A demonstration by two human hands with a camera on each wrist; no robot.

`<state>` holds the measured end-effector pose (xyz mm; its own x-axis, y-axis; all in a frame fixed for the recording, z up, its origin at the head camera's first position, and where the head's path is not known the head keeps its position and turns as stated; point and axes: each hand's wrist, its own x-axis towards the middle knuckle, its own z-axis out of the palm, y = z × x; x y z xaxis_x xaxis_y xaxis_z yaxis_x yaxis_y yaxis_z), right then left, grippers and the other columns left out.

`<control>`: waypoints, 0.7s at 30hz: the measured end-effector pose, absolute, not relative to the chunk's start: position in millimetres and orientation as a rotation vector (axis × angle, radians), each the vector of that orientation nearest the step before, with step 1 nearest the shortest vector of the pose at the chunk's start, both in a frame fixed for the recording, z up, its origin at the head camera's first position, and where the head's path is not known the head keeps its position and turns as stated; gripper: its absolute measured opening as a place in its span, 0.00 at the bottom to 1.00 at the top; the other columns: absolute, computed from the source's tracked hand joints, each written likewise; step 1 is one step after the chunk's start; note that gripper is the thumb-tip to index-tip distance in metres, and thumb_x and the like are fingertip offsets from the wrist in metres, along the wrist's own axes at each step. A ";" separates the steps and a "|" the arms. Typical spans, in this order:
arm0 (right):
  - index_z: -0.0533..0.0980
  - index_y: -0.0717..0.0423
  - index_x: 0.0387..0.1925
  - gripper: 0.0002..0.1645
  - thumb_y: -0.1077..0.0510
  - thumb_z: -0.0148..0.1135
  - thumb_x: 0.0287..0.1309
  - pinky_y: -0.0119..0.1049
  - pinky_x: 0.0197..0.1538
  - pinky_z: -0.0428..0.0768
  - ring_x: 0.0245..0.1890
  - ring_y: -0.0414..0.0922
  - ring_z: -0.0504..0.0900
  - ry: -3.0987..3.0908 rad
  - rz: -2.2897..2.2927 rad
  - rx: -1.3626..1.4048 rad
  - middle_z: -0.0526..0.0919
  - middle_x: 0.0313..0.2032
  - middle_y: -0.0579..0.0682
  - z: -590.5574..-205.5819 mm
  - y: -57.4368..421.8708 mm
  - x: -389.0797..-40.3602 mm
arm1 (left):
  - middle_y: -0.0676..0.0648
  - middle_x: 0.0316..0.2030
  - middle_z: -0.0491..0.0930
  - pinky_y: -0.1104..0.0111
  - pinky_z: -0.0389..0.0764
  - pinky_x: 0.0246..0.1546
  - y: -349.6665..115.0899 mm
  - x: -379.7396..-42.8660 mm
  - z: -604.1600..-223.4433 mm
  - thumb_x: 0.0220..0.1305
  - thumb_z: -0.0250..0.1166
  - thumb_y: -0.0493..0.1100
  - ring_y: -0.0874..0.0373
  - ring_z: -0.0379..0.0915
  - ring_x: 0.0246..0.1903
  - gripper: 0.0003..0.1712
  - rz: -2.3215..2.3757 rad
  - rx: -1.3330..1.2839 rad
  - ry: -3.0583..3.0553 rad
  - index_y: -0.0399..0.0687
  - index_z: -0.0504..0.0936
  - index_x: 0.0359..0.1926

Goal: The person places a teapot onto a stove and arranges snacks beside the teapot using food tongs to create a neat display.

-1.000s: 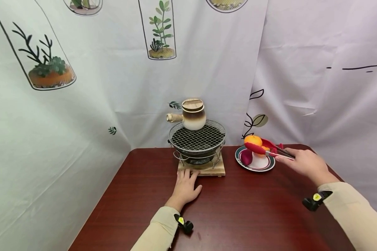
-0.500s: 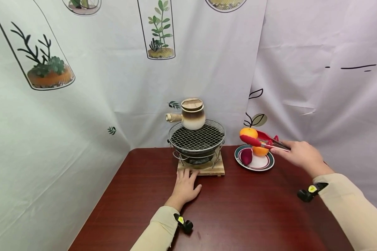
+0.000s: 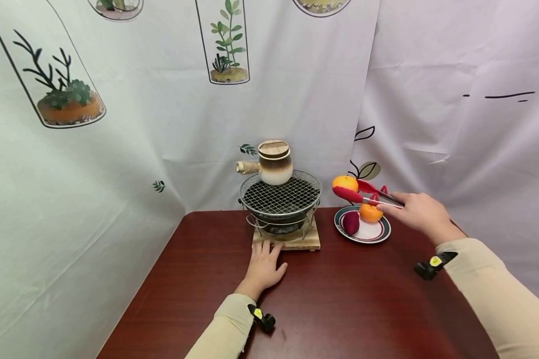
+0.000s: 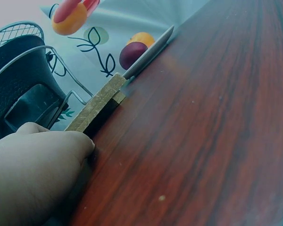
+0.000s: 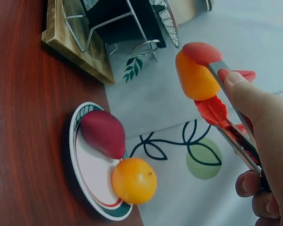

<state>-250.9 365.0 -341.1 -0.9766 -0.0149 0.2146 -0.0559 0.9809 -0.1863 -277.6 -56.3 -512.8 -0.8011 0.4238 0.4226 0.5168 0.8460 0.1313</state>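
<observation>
My right hand point(image 3: 424, 213) grips red-tipped tongs point(image 3: 348, 193), thumb on one metal arm in the right wrist view. Between the tong tips sits an orange fruit point(image 5: 193, 77), up in the air left of and above the plate point(image 3: 372, 232). On that plate lie a dark purple fruit point(image 5: 104, 134) and an orange point(image 5: 134, 181). My left hand point(image 3: 262, 269) rests with extended fingers at the front edge of a wooden board point(image 3: 304, 242). A round tabletop grill point(image 3: 280, 197) with a wire mesh stands on this board.
A brown and cream clay pot point(image 3: 275, 169) with a wooden lid and side handle stands toward the back of the mesh. Behind the dark red table point(image 3: 323, 299) hangs a white printed cloth point(image 3: 305, 99), close to its back edge.
My right hand has moved left and slightly up, carrying the orange fruit in the tongs from over the plate toward the grill. The left hand stays at the board.
</observation>
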 end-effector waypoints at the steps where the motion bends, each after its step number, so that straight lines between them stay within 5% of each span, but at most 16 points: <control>1: 0.70 0.59 0.70 0.60 0.16 0.48 0.56 0.62 0.43 0.77 0.50 0.66 0.76 -2.912 0.281 0.058 0.77 0.57 0.73 -340.0 364.0 -251.7 | 0.40 0.59 0.67 0.44 0.60 0.66 -56.5 -277.8 -513.5 0.64 0.65 0.55 0.40 0.60 0.61 0.31 -0.343 -0.701 -2.633 0.53 0.75 0.66; 21: 0.71 0.55 0.70 0.57 0.17 0.49 0.56 0.52 0.32 0.77 0.47 0.63 0.78 -2.864 0.253 0.085 0.79 0.55 0.71 -326.5 341.7 -259.8 | 0.40 0.59 0.68 0.44 0.62 0.65 -56.2 -278.2 -514.8 0.63 0.66 0.55 0.40 0.61 0.60 0.31 -0.318 -0.699 -2.612 0.53 0.75 0.65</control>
